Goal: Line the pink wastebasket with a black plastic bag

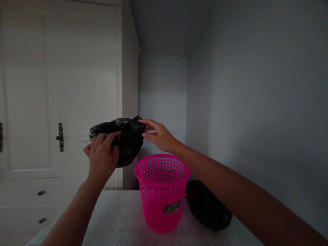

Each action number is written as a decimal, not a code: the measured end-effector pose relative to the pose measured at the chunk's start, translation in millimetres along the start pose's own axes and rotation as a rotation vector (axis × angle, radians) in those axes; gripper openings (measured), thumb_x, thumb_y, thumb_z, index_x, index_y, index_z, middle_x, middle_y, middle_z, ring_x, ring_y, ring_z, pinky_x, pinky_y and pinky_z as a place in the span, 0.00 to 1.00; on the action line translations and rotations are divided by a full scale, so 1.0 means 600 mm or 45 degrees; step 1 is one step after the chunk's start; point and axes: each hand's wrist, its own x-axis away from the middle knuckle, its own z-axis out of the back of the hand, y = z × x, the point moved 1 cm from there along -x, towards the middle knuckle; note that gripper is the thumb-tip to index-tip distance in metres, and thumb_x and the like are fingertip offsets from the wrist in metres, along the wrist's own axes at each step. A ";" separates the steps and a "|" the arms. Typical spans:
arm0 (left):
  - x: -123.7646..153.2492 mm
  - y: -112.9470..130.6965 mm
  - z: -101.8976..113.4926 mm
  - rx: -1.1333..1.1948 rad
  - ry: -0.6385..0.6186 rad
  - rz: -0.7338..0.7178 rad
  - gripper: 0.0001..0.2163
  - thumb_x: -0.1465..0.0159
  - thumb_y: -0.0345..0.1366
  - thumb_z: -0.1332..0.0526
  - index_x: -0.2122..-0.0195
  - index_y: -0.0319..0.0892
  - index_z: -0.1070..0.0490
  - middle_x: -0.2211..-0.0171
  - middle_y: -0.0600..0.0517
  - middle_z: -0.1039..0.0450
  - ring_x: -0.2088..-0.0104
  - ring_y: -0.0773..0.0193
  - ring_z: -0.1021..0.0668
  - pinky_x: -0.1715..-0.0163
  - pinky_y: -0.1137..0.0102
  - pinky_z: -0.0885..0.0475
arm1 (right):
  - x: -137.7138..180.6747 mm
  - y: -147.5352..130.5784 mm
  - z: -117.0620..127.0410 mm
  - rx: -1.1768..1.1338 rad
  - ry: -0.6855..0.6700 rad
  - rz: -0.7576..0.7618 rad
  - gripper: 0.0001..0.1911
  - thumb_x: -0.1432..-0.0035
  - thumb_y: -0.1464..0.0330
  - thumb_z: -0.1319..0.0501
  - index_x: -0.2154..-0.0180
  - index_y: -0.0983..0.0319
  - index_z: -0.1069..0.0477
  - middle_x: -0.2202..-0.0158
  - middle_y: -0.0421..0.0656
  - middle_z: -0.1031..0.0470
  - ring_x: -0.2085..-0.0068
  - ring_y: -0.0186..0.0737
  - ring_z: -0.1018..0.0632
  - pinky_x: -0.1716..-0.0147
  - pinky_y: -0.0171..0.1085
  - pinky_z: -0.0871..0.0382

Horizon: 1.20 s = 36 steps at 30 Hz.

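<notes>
A crumpled black plastic bag [128, 141] hangs in the air between both of my hands, just above and left of a pink perforated waste basket [162, 195]. My left hand [101, 158] grips the bag's left edge with curled fingers. My right hand [159, 136] pinches the bag's right upper edge between thumb and fingers. The basket stands upright on a pale table top [117, 230] and bears a small sticker on its front.
A second black bag [208, 206] lies on the table to the right of the basket, against the wall. A white wardrobe [56, 87] with dark handles stands at the left. Pale walls form a corner behind.
</notes>
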 end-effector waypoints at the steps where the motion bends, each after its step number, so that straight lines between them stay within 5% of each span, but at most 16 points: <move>1: 0.011 -0.016 0.000 -0.078 -0.022 0.054 0.20 0.33 0.31 0.46 0.44 0.46 0.21 0.48 0.39 0.24 0.44 0.35 0.24 0.45 0.41 0.33 | 0.016 0.014 0.013 0.020 0.048 -0.050 0.26 0.39 0.69 0.36 0.39 0.56 0.28 0.47 0.46 0.20 0.46 0.44 0.20 0.46 0.48 0.22; 4: 0.057 -0.066 -0.005 -0.250 -0.128 0.233 0.17 0.33 0.32 0.47 0.52 0.45 0.19 0.49 0.37 0.25 0.45 0.33 0.25 0.49 0.41 0.31 | 0.079 0.064 0.071 0.152 0.216 -0.199 0.26 0.38 0.67 0.36 0.39 0.58 0.29 0.43 0.51 0.21 0.47 0.44 0.19 0.47 0.50 0.22; 9: 0.157 -0.115 -0.023 -0.352 -0.571 0.416 0.21 0.33 0.31 0.50 0.48 0.43 0.19 0.48 0.36 0.25 0.46 0.34 0.24 0.54 0.48 0.26 | 0.226 0.151 0.182 0.538 0.374 -0.508 0.27 0.38 0.65 0.38 0.38 0.59 0.31 0.42 0.54 0.22 0.50 0.47 0.19 0.49 0.51 0.21; 11: 0.194 -0.123 -0.029 -0.386 -0.692 0.426 0.22 0.32 0.33 0.51 0.45 0.43 0.20 0.46 0.36 0.25 0.46 0.34 0.23 0.54 0.49 0.26 | 0.294 0.177 0.213 0.686 0.246 -0.643 0.28 0.38 0.63 0.38 0.37 0.60 0.31 0.41 0.55 0.22 0.48 0.50 0.19 0.47 0.53 0.22; 16: 0.277 -0.154 -0.047 -0.374 -0.910 0.394 0.26 0.31 0.39 0.55 0.41 0.41 0.24 0.46 0.34 0.25 0.48 0.36 0.20 0.55 0.48 0.24 | 0.441 0.205 0.239 0.998 -0.452 -0.887 0.37 0.45 0.65 0.34 0.34 0.64 0.31 0.32 0.60 0.29 0.32 0.59 0.28 0.32 0.58 0.38; 18: 0.299 -0.171 -0.056 -0.328 -0.887 0.339 0.24 0.32 0.49 0.53 0.44 0.51 0.24 0.49 0.41 0.24 0.50 0.36 0.19 0.55 0.45 0.25 | 0.476 0.209 0.234 1.014 -0.620 -0.987 0.46 0.52 0.68 0.32 0.31 0.63 0.34 0.30 0.59 0.32 0.30 0.60 0.30 0.32 0.56 0.38; 22: 0.298 -0.163 -0.056 -0.294 -0.600 0.246 0.28 0.43 0.68 0.43 0.44 0.68 0.29 0.46 0.50 0.26 0.48 0.30 0.23 0.54 0.38 0.27 | 0.507 0.221 0.214 1.046 -0.714 -1.139 0.54 0.57 0.69 0.31 0.27 0.59 0.40 0.28 0.58 0.34 0.29 0.62 0.31 0.30 0.57 0.44; 25: 0.260 -0.111 -0.037 -0.234 -0.474 0.163 0.27 0.35 0.61 0.47 0.39 0.58 0.27 0.42 0.41 0.28 0.49 0.30 0.23 0.55 0.39 0.27 | 0.518 0.230 0.199 1.045 -0.694 -1.165 0.53 0.57 0.69 0.31 0.28 0.54 0.39 0.32 0.54 0.28 0.32 0.63 0.28 0.30 0.61 0.47; 27: 0.232 -0.074 -0.022 -0.236 -0.444 0.118 0.26 0.30 0.53 0.52 0.44 0.46 0.23 0.49 0.35 0.25 0.53 0.34 0.20 0.56 0.45 0.26 | 0.525 0.232 0.193 1.035 -0.674 -1.167 0.46 0.55 0.70 0.33 0.32 0.52 0.32 0.37 0.52 0.22 0.35 0.63 0.25 0.31 0.61 0.46; 31: 0.204 -0.045 -0.005 -0.335 -0.514 0.113 0.25 0.28 0.49 0.55 0.58 0.43 0.19 0.61 0.36 0.21 0.60 0.36 0.18 0.61 0.48 0.26 | 0.526 0.226 0.202 0.996 -0.499 -1.189 0.25 0.52 0.73 0.40 0.52 0.56 0.18 0.47 0.53 0.15 0.42 0.62 0.19 0.38 0.56 0.35; 36: 0.197 -0.038 -0.001 -0.108 -0.446 0.193 0.22 0.29 0.49 0.53 0.63 0.45 0.21 0.63 0.39 0.19 0.60 0.40 0.17 0.56 0.50 0.25 | 0.490 0.198 0.258 0.808 0.001 -1.173 0.14 0.50 0.70 0.46 0.66 0.59 0.21 0.62 0.49 0.15 0.53 0.52 0.16 0.49 0.47 0.25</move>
